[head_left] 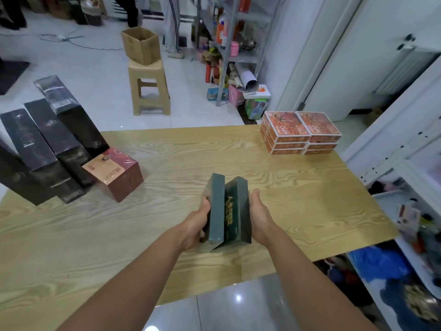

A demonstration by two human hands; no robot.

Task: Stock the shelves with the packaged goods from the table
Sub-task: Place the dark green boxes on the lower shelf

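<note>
Two dark green boxes stand on edge side by side over the middle of the wooden table (298, 192). My left hand (198, 223) grips the left green box (216, 209), fingers curled round its outer face. My right hand (259, 216) presses against the outer side of the right green box (235, 211), which bears gold lettering. Two stacks of orange boxes (301, 132) sit at the table's far right corner. Several tall black boxes (47, 149) and a red box (114, 173) lie at the left. White shelves (405, 151) stand to the right.
Past the table a beige plastic stool (149, 89) carries an open cardboard box (140, 45). A metal rack (229, 48) crowded with goods stands at the back. People's legs show at the far end of the room. Blue bags and packages fill the lower right shelf.
</note>
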